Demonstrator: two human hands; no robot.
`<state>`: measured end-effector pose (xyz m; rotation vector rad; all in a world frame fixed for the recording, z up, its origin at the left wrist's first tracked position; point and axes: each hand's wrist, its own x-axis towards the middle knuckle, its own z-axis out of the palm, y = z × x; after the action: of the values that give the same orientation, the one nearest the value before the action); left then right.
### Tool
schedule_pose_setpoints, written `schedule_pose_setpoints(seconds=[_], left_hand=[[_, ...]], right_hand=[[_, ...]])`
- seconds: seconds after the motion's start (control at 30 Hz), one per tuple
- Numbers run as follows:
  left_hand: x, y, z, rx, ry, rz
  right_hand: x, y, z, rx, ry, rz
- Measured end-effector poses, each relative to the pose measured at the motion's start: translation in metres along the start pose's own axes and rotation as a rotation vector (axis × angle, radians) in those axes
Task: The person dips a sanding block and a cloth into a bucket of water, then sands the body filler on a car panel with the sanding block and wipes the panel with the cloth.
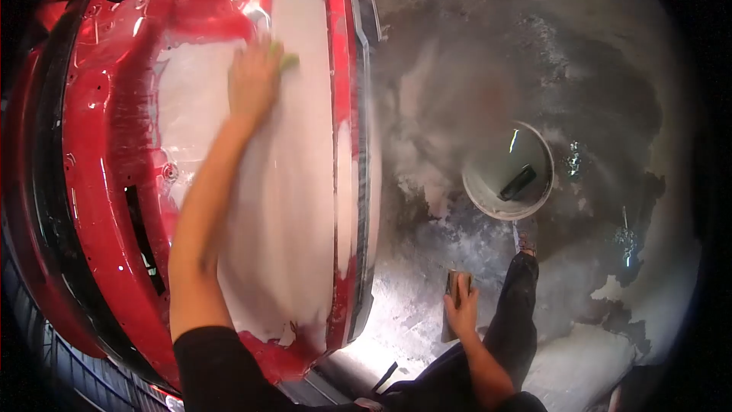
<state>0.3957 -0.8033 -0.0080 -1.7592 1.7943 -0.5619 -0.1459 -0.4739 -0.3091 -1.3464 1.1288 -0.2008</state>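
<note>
My left hand (pixel 255 80) is on the pale, filler-coloured area (pixel 293 152) of a red car body panel (pixel 99 130). A yellow-green item (pixel 289 62) shows at its fingers, and the hand is slightly blurred. Low at the right, away from the car, my right hand (pixel 462 311) holds a brown block (pixel 457 284), with fingers laid over its face. Below that hand the block's lower part is partly hidden.
A round bucket (pixel 547 202) of cloudy water stands on the wet, stained floor (pixel 602 99), with a dark block (pixel 518 182) in it. My shoe (pixel 524 236) is just below the bucket. The car's dark-trimmed edge (pixel 363 152) runs down mid-view.
</note>
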Motion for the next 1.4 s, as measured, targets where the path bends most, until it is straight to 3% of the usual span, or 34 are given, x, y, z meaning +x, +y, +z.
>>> schedule_pose_setpoints(seconds=[0.1, 0.2, 0.23, 0.33, 0.47, 0.5, 0.53, 0.6, 0.7, 0.83, 0.97, 1.03, 1.13, 1.23, 1.33, 1.4], left_hand=[[0.078, -0.015, 0.014, 0.064, 0.083, -0.115], [0.078, -0.016, 0.029, 0.063, 0.115, -0.009], [0.061, -0.016, 0.027, -0.081, 0.055, 0.083], [-0.04, 0.019, -0.01, -0.138, -0.107, 0.355], [-0.269, 0.105, -0.059, -0.261, -0.28, 0.233], [-0.313, 0.122, -0.078, -0.315, -0.343, 0.323], [-0.354, 0.14, -0.09, -0.435, -0.508, 0.339], [-0.384, 0.176, -0.105, -0.444, -0.586, 0.344], [-0.344, 0.236, -0.066, -0.716, -0.704, 0.05], [-0.221, 0.352, 0.033, -0.966, -0.337, 0.003], [-0.094, 0.479, 0.13, -1.079, -0.166, 0.078], [-0.046, 0.537, 0.185, -1.056, -0.191, 0.105], [0.006, 0.603, 0.242, -0.885, -0.505, 0.097], [0.009, 0.664, 0.308, -0.752, -0.247, 0.02], [-0.016, 0.703, 0.347, -0.681, -0.391, 0.167], [-0.019, 0.704, 0.343, -0.9, -0.824, 0.178]], right_hand=[[0.01, -0.012, -0.009, 0.011, -0.037, 0.062], [0.009, -0.001, -0.013, 0.016, -0.067, 0.051], [0.0, 0.003, -0.017, 0.001, -0.062, 0.047], [0.006, 0.01, -0.012, -0.009, -0.066, 0.032], [-0.006, 0.011, -0.012, 0.016, -0.094, 0.055], [-0.009, 0.012, -0.012, 0.013, -0.105, 0.057], [-0.01, 0.014, -0.012, 0.009, -0.11, 0.059], [-0.013, 0.015, -0.007, 0.026, -0.109, 0.019], [-0.014, 0.023, -0.005, 0.033, -0.158, 0.104], [-0.012, 0.01, -0.026, -0.012, -0.115, 0.209], [0.01, -0.006, -0.047, 0.003, -0.138, 0.29], [0.022, -0.009, -0.054, 0.064, -0.117, 0.314], [0.035, -0.008, -0.067, 0.053, -0.115, 0.39], [0.042, 0.004, -0.078, 0.098, -0.094, 0.456], [0.054, 0.01, -0.091, 0.129, -0.022, 0.514], [0.055, 0.01, -0.094, 0.14, 0.035, 0.51]])
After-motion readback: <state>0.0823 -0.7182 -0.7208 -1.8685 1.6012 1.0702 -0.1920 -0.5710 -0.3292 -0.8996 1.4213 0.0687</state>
